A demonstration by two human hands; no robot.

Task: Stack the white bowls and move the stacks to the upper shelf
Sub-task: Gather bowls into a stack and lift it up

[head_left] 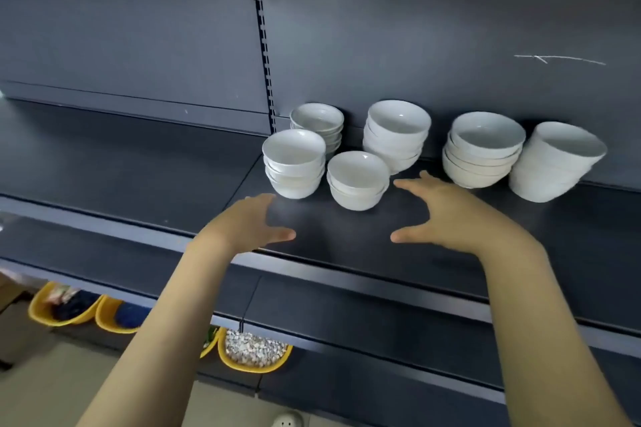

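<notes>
Spread and empty, the left hand (255, 222) and right hand (447, 215) face each other just short of the front stack of glossy white ceramic bowls (357, 180) on the dark grey metal shelf (343, 246), apparently to cup both its sides.

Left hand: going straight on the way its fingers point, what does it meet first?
Probably the front-left stack of white bowls, which sits just beyond the outstretched left hand. Depth is unclear from this one view.
</notes>
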